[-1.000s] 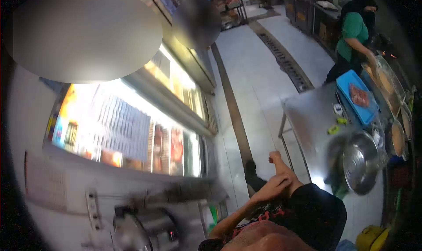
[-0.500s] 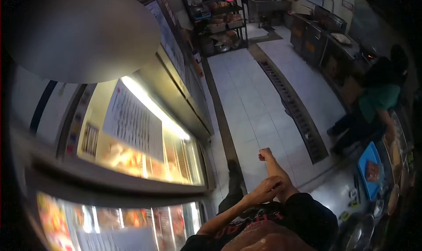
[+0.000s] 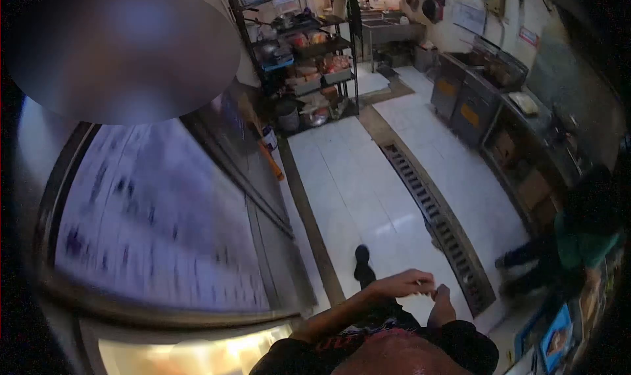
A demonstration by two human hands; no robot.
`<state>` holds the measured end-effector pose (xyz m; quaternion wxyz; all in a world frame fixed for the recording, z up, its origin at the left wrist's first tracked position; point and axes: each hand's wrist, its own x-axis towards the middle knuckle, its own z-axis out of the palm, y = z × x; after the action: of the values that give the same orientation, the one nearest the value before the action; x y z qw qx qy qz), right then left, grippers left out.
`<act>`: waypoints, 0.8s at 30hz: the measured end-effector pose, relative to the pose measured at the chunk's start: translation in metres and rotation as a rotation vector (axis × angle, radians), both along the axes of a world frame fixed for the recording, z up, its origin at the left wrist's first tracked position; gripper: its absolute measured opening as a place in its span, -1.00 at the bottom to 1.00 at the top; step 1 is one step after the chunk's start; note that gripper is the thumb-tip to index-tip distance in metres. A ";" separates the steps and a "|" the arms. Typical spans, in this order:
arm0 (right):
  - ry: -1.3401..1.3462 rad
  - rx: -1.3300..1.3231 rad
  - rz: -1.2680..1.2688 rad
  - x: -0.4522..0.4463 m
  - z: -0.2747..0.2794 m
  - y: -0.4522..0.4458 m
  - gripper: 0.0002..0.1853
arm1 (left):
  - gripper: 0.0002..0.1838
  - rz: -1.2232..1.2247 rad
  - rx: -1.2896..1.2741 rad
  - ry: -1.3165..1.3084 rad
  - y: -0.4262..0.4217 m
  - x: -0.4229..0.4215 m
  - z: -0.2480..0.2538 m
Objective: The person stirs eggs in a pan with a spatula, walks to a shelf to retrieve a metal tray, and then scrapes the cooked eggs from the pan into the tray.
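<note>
In front of my chest, my left hand (image 3: 409, 283) reaches across to the right with its fingers loosely bent and slightly apart, and I see nothing in it. Its fingertips are close to my right hand (image 3: 442, 293), which is raised beside it. Whether the two hands touch is unclear. The right hand is small and blurred, its fingers are hard to make out, and no object shows in it.
Tall metal doors (image 3: 269, 243) with papers line the left. A lit cabinet (image 3: 190, 356) is at bottom left. A drain grate (image 3: 434, 217) runs along the tiled floor (image 3: 348, 191). A loaded shelf (image 3: 305, 53) stands ahead. At right are a co-worker (image 3: 582, 243) and a blue tray (image 3: 557, 339).
The view has moved forward along the aisle. My right forearm, stretched out earlier, is now drawn in, and my left hand has moved from that forearm to near the right hand.
</note>
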<state>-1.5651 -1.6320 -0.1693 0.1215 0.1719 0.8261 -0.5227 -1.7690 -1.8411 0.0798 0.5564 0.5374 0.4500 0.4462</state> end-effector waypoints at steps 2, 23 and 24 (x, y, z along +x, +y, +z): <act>-0.024 -0.224 -0.266 -0.115 -0.064 0.050 -0.72 | -0.68 0.574 -0.052 -0.139 0.006 -0.096 -0.051; 0.606 0.686 0.345 -1.471 0.174 -0.029 -0.35 | -0.74 2.179 -0.105 -0.693 -0.086 -0.832 -0.186; 0.642 0.756 0.332 -1.502 0.188 -0.027 -0.32 | -0.74 2.136 -0.083 -0.703 -0.080 -0.869 -0.172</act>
<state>-3.0672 -1.6594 0.0190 -0.1272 -0.0982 0.9689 -0.1883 -2.6378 -1.9207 -0.0926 0.0026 -0.2979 0.5123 0.8055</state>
